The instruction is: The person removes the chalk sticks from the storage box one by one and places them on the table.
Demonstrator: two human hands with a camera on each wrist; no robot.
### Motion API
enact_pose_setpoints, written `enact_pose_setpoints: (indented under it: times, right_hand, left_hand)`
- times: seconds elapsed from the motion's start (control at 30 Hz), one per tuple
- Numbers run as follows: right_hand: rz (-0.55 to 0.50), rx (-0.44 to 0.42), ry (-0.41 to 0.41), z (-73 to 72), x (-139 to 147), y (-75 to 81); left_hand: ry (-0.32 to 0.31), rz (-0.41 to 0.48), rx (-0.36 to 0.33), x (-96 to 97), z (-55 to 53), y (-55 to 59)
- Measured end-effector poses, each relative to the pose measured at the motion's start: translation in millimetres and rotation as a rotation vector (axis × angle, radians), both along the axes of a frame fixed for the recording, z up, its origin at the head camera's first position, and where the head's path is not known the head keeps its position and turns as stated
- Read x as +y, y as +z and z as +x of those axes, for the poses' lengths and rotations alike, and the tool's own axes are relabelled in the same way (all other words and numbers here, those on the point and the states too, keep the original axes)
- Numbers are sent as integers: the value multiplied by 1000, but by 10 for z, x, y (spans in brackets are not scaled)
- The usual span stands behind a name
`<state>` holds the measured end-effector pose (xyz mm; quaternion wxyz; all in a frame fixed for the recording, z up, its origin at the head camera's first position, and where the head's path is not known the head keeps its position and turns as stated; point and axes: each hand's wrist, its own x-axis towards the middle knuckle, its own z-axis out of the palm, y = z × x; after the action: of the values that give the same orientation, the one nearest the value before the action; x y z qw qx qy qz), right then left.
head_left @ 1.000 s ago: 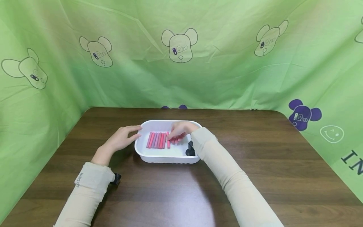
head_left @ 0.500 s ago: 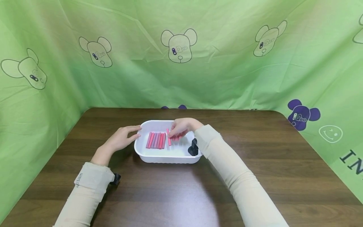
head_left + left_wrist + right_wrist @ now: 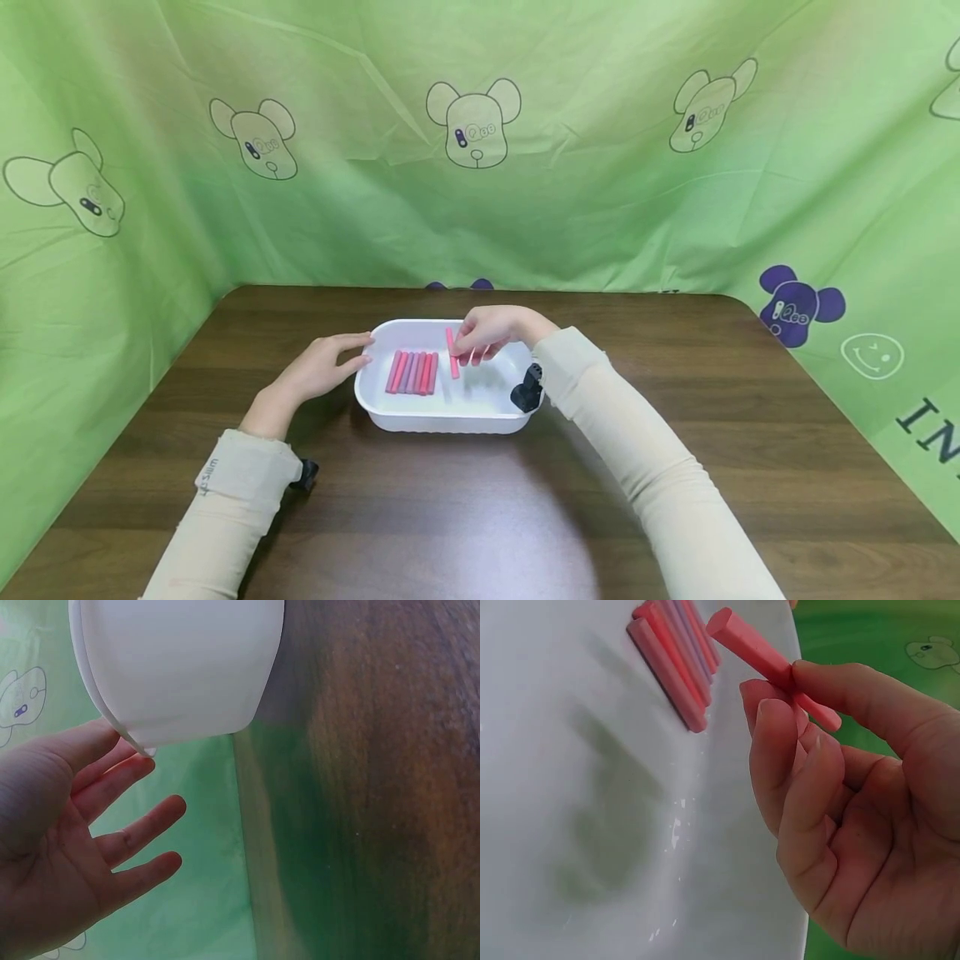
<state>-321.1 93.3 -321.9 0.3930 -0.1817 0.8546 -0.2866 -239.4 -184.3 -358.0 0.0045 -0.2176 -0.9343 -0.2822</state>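
Observation:
My right hand point(image 3: 487, 332) pinches one pink stick point(image 3: 452, 353) between thumb and fingertips, above the white tub point(image 3: 491, 398). In the right wrist view the pink stick point(image 3: 754, 649) looks smooth with an angular end, and the other fingers curl under it. A row of several pink and purple sticks point(image 3: 412, 372) lies side by side on the tub floor, left of the raised stick. My left hand point(image 3: 326, 364) touches the tub's left rim with thumb and fingers fairly straight. In the left wrist view two of its fingers spread away from the tub wall point(image 3: 180, 667).
A brown wooden table point(image 3: 420, 508) carries the tub. Green cloth point(image 3: 360, 208) with printed bear heads hangs behind and at both sides. A black camera mount point(image 3: 528, 389) on the right wrist overhangs the tub's right end.
My right hand has raised the pink stick from beside the row and moved it right and towards the far rim. The left hand has stayed at the rim.

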Motion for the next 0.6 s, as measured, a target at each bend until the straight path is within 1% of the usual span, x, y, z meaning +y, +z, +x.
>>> enact_pose_setpoints:
  times: [0.3,0.6]
  right_hand:
    - [-53,-2,-3,67,132,57]
    - [-82,34,-13,107,263,77]
  left_hand:
    - [2,-1,-6,-9,5,-14]
    - [4,-4,-1,-7,3,-27]
